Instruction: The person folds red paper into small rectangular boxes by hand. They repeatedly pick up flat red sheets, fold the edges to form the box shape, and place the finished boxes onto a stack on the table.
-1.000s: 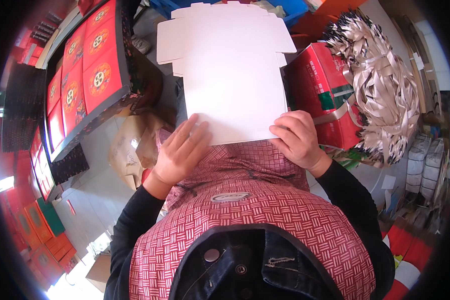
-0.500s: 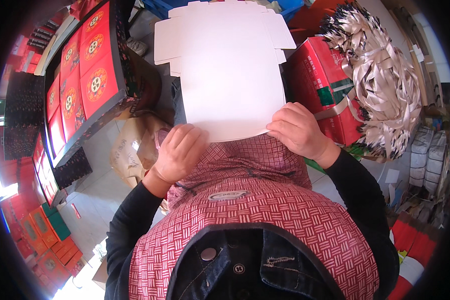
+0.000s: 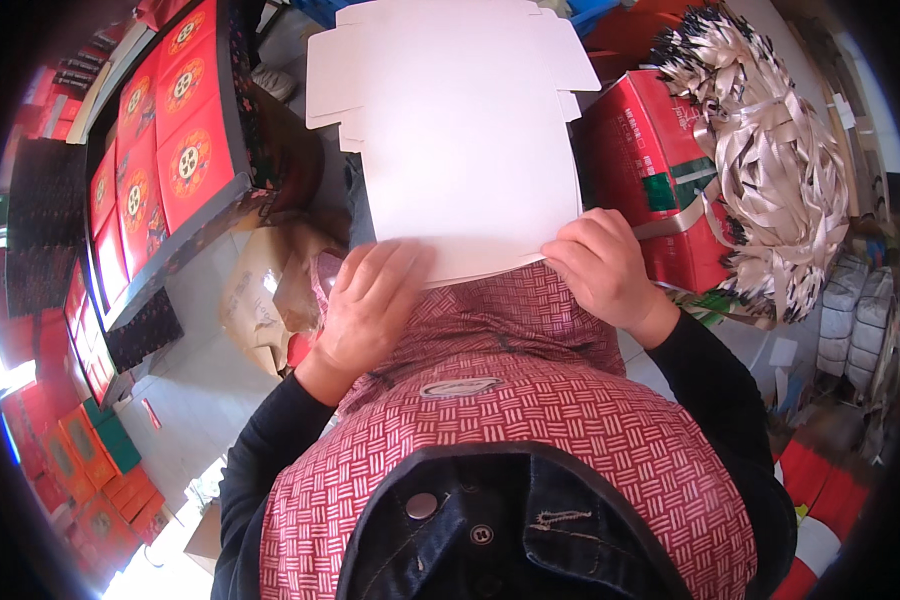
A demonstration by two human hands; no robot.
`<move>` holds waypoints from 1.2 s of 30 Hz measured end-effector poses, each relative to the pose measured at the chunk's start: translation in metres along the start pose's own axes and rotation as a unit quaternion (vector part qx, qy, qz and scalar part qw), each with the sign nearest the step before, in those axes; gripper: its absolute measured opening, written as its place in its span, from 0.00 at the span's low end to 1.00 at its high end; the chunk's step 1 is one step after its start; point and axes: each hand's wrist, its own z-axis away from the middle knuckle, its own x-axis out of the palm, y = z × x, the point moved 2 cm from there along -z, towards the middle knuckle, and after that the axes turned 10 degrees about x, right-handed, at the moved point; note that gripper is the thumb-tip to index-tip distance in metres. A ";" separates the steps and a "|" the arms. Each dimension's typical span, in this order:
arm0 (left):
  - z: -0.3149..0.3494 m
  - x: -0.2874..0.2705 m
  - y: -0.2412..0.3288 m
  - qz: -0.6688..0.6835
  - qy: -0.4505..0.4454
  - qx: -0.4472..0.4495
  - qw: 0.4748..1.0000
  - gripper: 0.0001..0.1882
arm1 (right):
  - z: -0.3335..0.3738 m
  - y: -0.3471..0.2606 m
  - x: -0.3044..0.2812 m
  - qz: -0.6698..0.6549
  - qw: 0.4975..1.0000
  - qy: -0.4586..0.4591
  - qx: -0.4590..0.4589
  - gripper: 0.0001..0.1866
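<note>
A white, unfolded cardboard box blank (image 3: 470,150) with side flaps lies flat over my lap, white face up. More than one layer shows along its near edge. My right hand (image 3: 605,270) pinches its near right corner between thumb and bent fingers. At the near left corner my left hand (image 3: 370,305) lies with its fingers curled over the edge; the fingertips are slightly blurred and the thumb is hidden. Beneath is my red-and-white patterned apron (image 3: 510,400).
On the left stands a dark tray (image 3: 185,230) of red patterned boxes (image 3: 185,160). A brown paper bag (image 3: 265,300) sits on the floor. To the right, a bundle of beige ribbons (image 3: 780,180) rests against a red carton (image 3: 625,150). Orange boxes (image 3: 90,450) lie at lower left.
My left hand has shifted slightly right and up along the blank's near edge. The blank has turned and moved a little. My right hand still grips its corner.
</note>
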 end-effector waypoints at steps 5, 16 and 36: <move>0.005 0.004 -0.002 0.013 0.026 0.059 0.998 0.19 | 0.008 -0.016 0.002 0.067 0.995 0.042 -0.055 0.12; 0.004 0.003 0.002 0.063 0.063 0.024 0.996 0.14 | -0.012 -0.036 0.020 0.039 0.994 0.057 -0.089 0.08; -0.003 0.009 0.001 0.118 0.065 -0.315 0.939 0.06 | 0.002 0.018 0.001 -0.180 0.940 -0.012 0.291 0.13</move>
